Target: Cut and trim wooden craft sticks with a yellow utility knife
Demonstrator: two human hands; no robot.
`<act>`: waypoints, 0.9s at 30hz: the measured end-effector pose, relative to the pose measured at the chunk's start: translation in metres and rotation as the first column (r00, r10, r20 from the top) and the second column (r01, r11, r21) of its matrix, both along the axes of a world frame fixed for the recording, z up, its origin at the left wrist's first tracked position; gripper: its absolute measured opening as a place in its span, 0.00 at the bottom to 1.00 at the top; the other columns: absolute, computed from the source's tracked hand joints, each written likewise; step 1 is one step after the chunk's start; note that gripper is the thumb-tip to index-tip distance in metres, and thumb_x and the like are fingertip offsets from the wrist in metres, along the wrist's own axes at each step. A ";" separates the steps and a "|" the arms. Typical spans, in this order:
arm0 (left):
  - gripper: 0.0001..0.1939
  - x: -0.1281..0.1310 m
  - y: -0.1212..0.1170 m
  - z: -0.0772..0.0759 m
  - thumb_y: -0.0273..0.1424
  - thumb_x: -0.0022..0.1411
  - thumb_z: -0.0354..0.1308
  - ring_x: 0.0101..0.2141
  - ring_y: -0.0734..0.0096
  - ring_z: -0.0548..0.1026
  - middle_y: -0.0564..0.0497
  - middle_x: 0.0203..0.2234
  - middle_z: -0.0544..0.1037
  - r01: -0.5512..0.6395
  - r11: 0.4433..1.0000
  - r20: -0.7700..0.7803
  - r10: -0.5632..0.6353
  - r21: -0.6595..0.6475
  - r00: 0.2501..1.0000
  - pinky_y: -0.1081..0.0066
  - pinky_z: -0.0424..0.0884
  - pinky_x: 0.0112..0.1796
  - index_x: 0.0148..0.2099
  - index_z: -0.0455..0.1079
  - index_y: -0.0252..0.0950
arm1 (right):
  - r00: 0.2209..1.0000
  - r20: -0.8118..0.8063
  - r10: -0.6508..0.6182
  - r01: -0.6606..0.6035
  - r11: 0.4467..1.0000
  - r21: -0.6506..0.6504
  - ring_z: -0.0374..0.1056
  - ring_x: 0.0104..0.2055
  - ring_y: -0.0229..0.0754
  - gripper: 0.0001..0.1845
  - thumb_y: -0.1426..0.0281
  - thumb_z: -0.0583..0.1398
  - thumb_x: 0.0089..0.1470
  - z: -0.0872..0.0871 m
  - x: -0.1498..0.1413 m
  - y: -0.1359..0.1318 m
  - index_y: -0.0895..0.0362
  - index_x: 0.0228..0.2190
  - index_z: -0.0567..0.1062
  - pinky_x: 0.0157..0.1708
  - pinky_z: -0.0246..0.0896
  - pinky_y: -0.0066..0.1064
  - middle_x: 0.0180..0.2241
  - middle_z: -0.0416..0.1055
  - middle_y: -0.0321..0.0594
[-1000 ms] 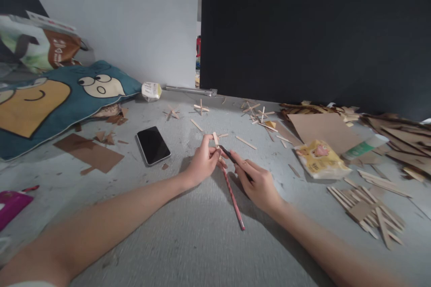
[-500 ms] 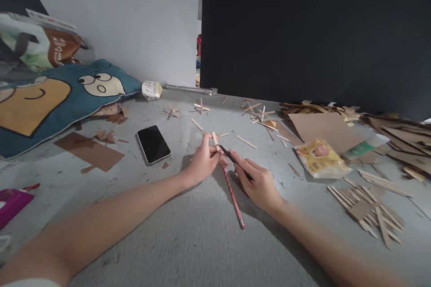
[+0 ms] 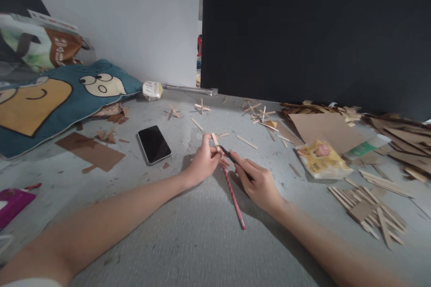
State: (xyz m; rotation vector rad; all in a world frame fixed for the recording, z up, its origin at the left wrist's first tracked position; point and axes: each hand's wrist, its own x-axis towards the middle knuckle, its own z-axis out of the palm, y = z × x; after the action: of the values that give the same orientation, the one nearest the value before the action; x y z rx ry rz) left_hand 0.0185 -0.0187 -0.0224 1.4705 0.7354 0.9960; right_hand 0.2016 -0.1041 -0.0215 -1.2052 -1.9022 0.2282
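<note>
My left hand (image 3: 204,161) is closed on a short flat wooden craft stick (image 3: 214,139), which points up and away from me between thumb and fingers. In my right hand (image 3: 259,181) is a dark, slim cutting tool that looks like a craft knife (image 3: 228,153); its tip meets the lower part of the stick. The fingers hide most of the handle. Below both hands a red pencil (image 3: 235,202) lies on the grey table (image 3: 188,242), its eraser end towards me. Loose sticks (image 3: 247,142) lie just beyond the hands.
A phone (image 3: 154,144) and brown cardboard (image 3: 101,154) lie left, near a blue cushion (image 3: 77,94). Star-shaped stick pieces (image 3: 202,107) stand at the back. On the right are a yellow packet (image 3: 321,159), a glue tube (image 3: 367,147) and a pile of sticks (image 3: 365,210).
Hardly anything differs. The whole view has shifted very slightly, and both hands keep the same hold with the blade tip at the stick.
</note>
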 end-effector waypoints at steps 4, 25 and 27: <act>0.22 0.000 0.000 0.000 0.40 0.67 0.63 0.25 0.64 0.83 0.57 0.26 0.78 0.001 1.000 0.010 -0.001 0.004 1.000 0.66 0.81 0.28 0.49 0.51 0.43 | 1.000 0.004 0.005 -0.005 1.000 0.004 0.66 0.25 0.33 0.23 0.70 0.52 0.71 0.001 -0.001 0.000 0.60 0.63 0.73 0.30 0.67 0.22 0.28 0.71 0.36; 0.21 -0.003 0.001 0.000 0.39 0.68 0.63 0.28 0.65 0.83 0.53 0.29 0.82 0.003 0.997 -0.024 -0.001 0.076 1.000 0.67 0.80 0.32 0.51 0.52 0.41 | 0.999 0.028 -0.015 0.014 1.000 0.028 0.68 0.25 0.33 0.23 0.70 0.51 0.71 0.000 -0.001 -0.001 0.60 0.63 0.72 0.31 0.68 0.22 0.29 0.72 0.37; 0.21 -0.004 0.002 -0.001 0.38 0.68 0.63 0.29 0.65 0.83 0.51 0.30 0.83 0.008 0.996 -0.031 -0.005 0.085 1.000 0.67 0.79 0.34 0.52 0.53 0.41 | 0.999 0.036 -0.021 0.021 1.000 0.017 0.68 0.26 0.34 0.24 0.70 0.51 0.71 0.000 -0.002 -0.001 0.60 0.63 0.72 0.31 0.68 0.22 0.30 0.73 0.38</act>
State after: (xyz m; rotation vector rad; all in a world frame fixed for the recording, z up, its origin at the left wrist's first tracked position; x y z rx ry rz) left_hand 0.0149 -0.0169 -0.0231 1.5644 0.7172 1.0123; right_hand 0.1999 -0.1049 -0.0212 -1.2250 -1.9178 0.1800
